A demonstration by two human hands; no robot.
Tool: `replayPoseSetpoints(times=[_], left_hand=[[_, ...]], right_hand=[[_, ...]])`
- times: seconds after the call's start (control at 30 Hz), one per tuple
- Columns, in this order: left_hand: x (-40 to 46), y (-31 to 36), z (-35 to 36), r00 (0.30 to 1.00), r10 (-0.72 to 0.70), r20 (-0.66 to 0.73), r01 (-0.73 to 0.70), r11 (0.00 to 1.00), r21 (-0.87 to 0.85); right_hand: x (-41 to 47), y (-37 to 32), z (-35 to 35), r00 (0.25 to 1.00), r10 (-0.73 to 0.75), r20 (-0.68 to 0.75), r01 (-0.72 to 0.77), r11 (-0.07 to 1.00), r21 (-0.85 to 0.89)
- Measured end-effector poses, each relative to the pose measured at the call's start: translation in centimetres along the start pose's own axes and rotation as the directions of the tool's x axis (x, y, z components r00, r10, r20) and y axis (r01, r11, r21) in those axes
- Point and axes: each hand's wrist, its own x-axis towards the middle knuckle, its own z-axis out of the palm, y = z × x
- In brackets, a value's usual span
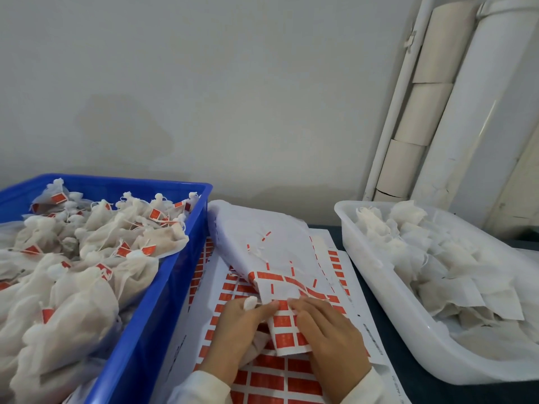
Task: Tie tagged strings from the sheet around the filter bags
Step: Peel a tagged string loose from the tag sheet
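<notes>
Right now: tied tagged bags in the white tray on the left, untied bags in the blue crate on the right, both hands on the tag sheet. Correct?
Colours swapped. The head view shows tied tagged bags in the blue crate on the left, untied bags in the white tray on the right. Left hand and right hand are on the tag sheet.

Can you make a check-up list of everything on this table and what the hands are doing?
Surface: dark table top, mostly covered by white sheets.
Job's things: white sheet of red tags curled up between both hands; more red-tag sheets flat underneath; blue plastic crate of tied, tagged white filter bags; white plastic tray of untagged white filter bags.
Clutter: nothing seen.
Grip: left hand pinches the sheet's edge and holds a white bundle; right hand holds the sheet.
Cables: nothing seen.
Surroundings: pale wall; white pipes; cardboard tubes.
</notes>
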Motion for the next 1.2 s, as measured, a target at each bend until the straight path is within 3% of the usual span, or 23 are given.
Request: replayPoseSetpoints(times=[0.13,0.27,0.4,0.5,0.57,0.63,0.83,0.97,1.03,1.1,1.2], left_hand=[[-0.2,0.2,-0.2,0.994,0.093,-0.051,-0.085,0.986,0.146],[-0.4,0.4,-0.5,0.994,0.086,-0.06,-0.075,0.983,0.166],[0.0,0.2,-0.7,0.969,0.219,-0.117,-0.138,0.867,0.479],[0.4,0.0,-0.5,0.958,0.245,-0.148,-0.126,0.825,0.551],[0.7,0.0,-0.2,0.955,0.251,-0.157,-0.113,0.798,0.592],[0.5,-0.1,-0.2,0.952,0.286,-0.112,-0.156,0.765,0.625],[0.4,-1.0,-0.2,0.921,0.388,0.031,-0.343,0.772,0.535],[0.6,-1.5,-0.1,0.906,0.419,0.055,-0.375,0.74,0.559],[0.6,-1.6,-0.1,0.898,0.437,0.048,-0.385,0.727,0.568],[0.7,-1.7,-0.1,0.895,0.443,0.043,-0.388,0.73,0.562],[0.8,-1.7,0.1,0.911,0.41,0.03,-0.357,0.753,0.553]], right_hand=[[0.1,-0.3,-0.4,0.998,0.069,-0.012,-0.069,0.997,0.027],[0.3,-1.0,-0.8,0.988,0.145,0.051,-0.151,0.98,0.127],[0.3,-1.2,-0.8,0.977,0.181,0.11,-0.203,0.948,0.245],[0.1,-1.0,-0.4,0.963,0.163,0.214,-0.22,0.935,0.279],[0.3,-0.9,-0.2,0.934,0.231,0.271,-0.324,0.869,0.373],[0.5,-1.0,0.1,0.914,0.33,0.236,-0.402,0.814,0.419],[1.7,-1.7,-0.1,0.856,0.476,0.202,-0.517,0.785,0.34],[2.2,-2.1,-0.8,0.884,0.419,0.21,-0.459,0.863,0.212],[2.2,-2.2,-1.0,0.92,0.366,0.138,-0.382,0.917,0.113],[2.1,-2.3,-0.7,0.941,0.334,0.048,-0.336,0.939,0.07],[2.2,-2.4,-0.4,0.938,0.345,0.024,-0.346,0.933,0.101]])
